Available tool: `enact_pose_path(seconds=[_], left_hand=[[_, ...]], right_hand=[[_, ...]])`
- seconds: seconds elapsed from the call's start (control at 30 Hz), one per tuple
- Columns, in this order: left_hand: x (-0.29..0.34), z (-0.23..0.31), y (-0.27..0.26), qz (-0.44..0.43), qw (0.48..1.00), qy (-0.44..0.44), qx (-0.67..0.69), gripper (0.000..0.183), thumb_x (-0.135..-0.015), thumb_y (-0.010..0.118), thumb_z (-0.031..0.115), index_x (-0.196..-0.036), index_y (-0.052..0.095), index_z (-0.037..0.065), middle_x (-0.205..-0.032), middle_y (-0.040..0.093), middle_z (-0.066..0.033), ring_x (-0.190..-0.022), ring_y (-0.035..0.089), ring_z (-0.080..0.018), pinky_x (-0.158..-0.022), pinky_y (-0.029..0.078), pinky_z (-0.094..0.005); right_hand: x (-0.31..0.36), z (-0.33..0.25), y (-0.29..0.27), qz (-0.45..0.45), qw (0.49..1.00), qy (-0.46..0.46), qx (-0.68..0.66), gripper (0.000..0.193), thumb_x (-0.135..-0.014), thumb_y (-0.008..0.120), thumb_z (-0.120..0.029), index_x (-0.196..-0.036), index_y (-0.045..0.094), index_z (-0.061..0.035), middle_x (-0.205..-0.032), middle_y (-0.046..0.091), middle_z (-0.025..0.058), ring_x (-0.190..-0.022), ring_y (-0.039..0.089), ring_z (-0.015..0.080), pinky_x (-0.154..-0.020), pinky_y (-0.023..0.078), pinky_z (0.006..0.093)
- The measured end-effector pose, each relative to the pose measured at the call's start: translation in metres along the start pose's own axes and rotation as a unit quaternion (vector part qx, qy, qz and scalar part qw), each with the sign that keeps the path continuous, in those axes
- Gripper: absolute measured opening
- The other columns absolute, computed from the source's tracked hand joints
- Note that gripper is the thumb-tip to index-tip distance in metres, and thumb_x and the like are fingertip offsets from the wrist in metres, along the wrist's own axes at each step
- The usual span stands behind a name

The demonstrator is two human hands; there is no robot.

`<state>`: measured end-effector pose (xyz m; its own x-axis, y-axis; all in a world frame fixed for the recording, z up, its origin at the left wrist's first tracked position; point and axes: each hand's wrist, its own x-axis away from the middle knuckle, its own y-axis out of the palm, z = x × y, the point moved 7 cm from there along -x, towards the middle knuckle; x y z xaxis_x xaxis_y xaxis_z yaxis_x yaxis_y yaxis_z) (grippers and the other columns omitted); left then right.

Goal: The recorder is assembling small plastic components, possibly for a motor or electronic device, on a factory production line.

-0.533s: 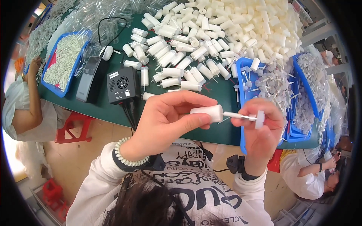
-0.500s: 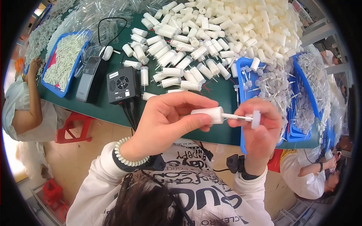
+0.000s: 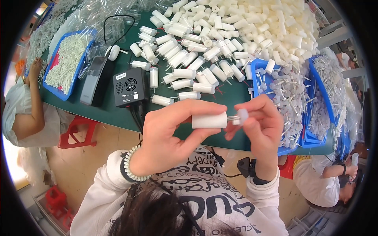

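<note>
A: Hidden or cut off, left to right?
B: At far left, co-worker's arm (image 3: 34, 94), with torso running off into dark lens rim. Along upper edge, heap of white cylinders (image 3: 240, 29), cropped at top. Farther right, blue tray (image 3: 287, 150), partly covered by right hand (image 3: 263, 122).

A: Grip, same order?
B: For left hand (image 3: 167, 135), closed on white cylinder (image 3: 209, 120), with fingers along top and thumb underneath. For right hand, pinching translucent cap (image 3: 243, 115) between forefinger and thumb; remaining fingers bent behind, blurred.

A: Article itself, and location?
B: Held up between both hands, over near edge of green table (image 3: 108, 115). White cylinder: plain, smooth, lying roughly level. At its right end, thin stem (image 3: 232, 118), grey-white, short visible length, leading to cap. Depth inside cylinder: cannot tell. Translucent cap: disc-like, frosted, slightly blurred, facing outward to the right.
</note>
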<state>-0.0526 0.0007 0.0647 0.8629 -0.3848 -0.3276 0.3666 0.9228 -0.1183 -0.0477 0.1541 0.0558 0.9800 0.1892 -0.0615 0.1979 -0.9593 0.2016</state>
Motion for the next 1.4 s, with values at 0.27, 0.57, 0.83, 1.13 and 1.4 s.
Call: enact_pose_path(seconds=[0.27,0.57,0.83,1.13,1.4], left_hand=[[0.003,-0.004,-0.011,0.018,0.999,-0.016,0.025,0.031,-0.076,0.064,-0.009,-0.105,0.056,-0.006,-0.103,0.062,-0.017,-0.093,0.062,-0.0203,-0.08,0.05,-0.0293],[0.013,-0.003,-0.046,0.086,0.995,0.043,-0.04,0.032,-0.072,0.066,-0.01,-0.102,0.059,-0.004,-0.098,0.064,-0.0169,-0.087,0.063,-0.0204,-0.074,0.051,-0.028],[0.026,0.0,-0.102,0.221,0.962,0.085,-0.138,0.029,-0.065,0.07,-0.007,-0.093,0.065,0.0,-0.088,0.064,-0.0119,-0.072,0.064,-0.0213,-0.062,0.051,-0.0266],[0.059,-0.019,-0.149,0.321,0.946,-0.014,0.044,0.033,-0.074,0.063,-0.011,-0.107,0.059,-0.004,-0.106,0.059,-0.0117,-0.092,0.058,-0.0138,-0.08,0.047,-0.0251],[0.076,-0.019,-0.152,0.327,0.938,-0.059,0.101,0.027,-0.077,0.063,-0.006,-0.101,0.05,-0.002,-0.112,0.057,-0.0185,-0.101,0.057,-0.02,-0.088,0.044,-0.029]], right_hand=[[-0.009,-0.002,0.014,0.04,0.999,-0.021,-0.01,0.022,-0.082,0.064,-0.005,-0.1,0.055,0.0034,-0.083,0.062,0.0081,-0.071,0.062,0.0125,-0.065,0.051,0.0224],[-0.036,0.012,0.048,-0.06,0.997,0.049,0.006,0.015,-0.078,0.066,0.004,-0.088,0.055,0.0039,-0.088,0.064,0.0119,-0.069,0.062,0.0116,-0.061,0.051,0.0224],[-0.083,0.001,0.108,-0.144,0.958,0.01,0.248,0.015,-0.075,0.071,-0.005,-0.086,0.063,0.0007,-0.073,0.064,0.0067,-0.06,0.061,0.0101,-0.054,0.048,0.0213],[-0.315,0.059,0.148,-0.202,0.742,-0.074,0.635,0.037,-0.077,0.063,-0.035,-0.091,0.065,-0.001,-0.072,0.065,0.0133,-0.067,0.065,0.0243,-0.067,0.05,0.0339],[-0.366,0.106,0.135,-0.128,0.7,-0.051,0.701,0.036,-0.066,0.068,-0.032,-0.083,0.067,0.0,-0.086,0.065,0.0197,-0.084,0.063,0.0328,-0.076,0.05,0.039]])
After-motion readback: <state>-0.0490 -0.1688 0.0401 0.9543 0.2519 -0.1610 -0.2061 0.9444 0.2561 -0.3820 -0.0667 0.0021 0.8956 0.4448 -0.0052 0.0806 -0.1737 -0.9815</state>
